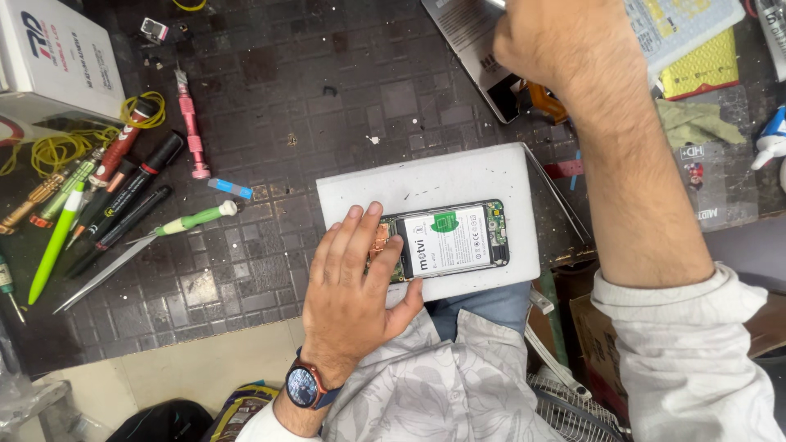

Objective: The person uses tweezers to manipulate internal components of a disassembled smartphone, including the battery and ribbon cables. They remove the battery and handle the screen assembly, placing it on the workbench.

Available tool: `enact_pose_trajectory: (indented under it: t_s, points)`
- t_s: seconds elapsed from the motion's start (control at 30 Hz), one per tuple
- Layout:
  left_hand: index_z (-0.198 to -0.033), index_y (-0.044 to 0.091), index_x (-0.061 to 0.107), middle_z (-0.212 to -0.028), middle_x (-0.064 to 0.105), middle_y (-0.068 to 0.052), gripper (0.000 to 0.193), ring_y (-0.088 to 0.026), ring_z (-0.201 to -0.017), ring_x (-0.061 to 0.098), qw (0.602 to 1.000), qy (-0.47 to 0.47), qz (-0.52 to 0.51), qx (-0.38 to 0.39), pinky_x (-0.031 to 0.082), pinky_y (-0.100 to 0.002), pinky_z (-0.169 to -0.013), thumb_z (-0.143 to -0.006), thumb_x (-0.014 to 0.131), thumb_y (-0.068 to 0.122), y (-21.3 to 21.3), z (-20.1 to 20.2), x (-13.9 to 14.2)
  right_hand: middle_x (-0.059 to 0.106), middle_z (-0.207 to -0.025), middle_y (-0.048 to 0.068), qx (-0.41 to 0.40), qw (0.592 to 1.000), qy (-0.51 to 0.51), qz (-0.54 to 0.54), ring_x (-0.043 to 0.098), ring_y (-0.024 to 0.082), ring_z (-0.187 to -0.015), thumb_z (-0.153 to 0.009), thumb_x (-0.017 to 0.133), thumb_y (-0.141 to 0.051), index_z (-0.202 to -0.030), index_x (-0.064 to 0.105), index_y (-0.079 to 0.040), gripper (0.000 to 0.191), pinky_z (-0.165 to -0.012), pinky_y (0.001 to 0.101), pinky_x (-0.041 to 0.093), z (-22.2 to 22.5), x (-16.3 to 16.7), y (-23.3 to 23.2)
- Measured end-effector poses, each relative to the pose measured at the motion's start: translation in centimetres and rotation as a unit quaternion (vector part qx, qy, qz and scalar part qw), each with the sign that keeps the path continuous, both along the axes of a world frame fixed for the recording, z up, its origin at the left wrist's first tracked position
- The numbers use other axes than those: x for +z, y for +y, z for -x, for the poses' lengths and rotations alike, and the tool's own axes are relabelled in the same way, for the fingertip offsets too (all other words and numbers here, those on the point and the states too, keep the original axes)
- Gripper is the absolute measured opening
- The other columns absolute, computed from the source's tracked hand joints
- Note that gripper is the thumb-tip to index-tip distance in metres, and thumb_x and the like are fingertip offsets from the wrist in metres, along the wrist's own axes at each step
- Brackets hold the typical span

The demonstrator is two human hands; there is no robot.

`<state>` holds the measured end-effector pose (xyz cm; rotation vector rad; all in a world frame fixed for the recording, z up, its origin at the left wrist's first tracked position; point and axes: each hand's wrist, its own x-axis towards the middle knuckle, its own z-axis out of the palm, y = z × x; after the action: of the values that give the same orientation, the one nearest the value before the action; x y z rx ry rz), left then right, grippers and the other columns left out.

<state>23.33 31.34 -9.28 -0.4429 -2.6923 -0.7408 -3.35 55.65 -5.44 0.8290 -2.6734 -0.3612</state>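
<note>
Head view: I looked down on an opened phone (pixel 446 240) lying back-up on a white pad (pixel 426 180), battery exposed.
Left hand: my left hand (pixel 354 274) lay flat, fingers spread, pressing the near end of the phone; the fingertips covered the copper-coloured part beside the battery.
Right hand: my right hand (pixel 557 41) was up at the far edge of the tabletop (pixel 270 90), well beyond the phone, curled closed; I could not tell what it gripped, if anything.
Phone's place: under and just right of the left hand, well below the right hand.
Tools: a pink screwdriver (pixel 190 123), a green-handled tool (pixel 192 219) and tweezers (pixel 102 274) lay well left of the left hand.
Doing it well: I judged steady downward pressure mattered, with fingers kept off the battery and the green board at the far end.
</note>
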Motion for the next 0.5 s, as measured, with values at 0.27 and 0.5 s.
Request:
enact_pose_trajectory:
  t_s: [0.27,0.5]
  points:
    - [-0.121,0.007,0.066,-0.153,0.047,-0.019,0.044,-0.035,-0.145,0.042,1.0,0.002,-0.004,0.0,0.038,-0.052,-0.119,-0.091,0.071,0.039,0.1,0.1,0.1,0.064,-0.071,-0.002,-0.021,0.99,0.126,-0.051,0.063,0.014,-0.062,-0.091,0.077,-0.04,-0.092,0.074,-0.016,0.024,-0.059,0.0347,0.049,-1.8,0.1,-0.2]
    - [-0.121,0.006,0.067,-0.153,0.046,-0.019,0.045,-0.036,-0.145,0.042,1.0,-0.002,-0.001,0.002,0.038,-0.052,-0.119,-0.092,0.071,0.039,0.1,-0.1,0.0,0.066,-0.075,0.006,-0.06,0.995,-0.054,0.067,0.066,0.025,-0.074,-0.099,0.079,-0.062,-0.1,0.073,-0.013,0.049,-0.071,0.0466,0.05,-2.5,0.5,-1.6]
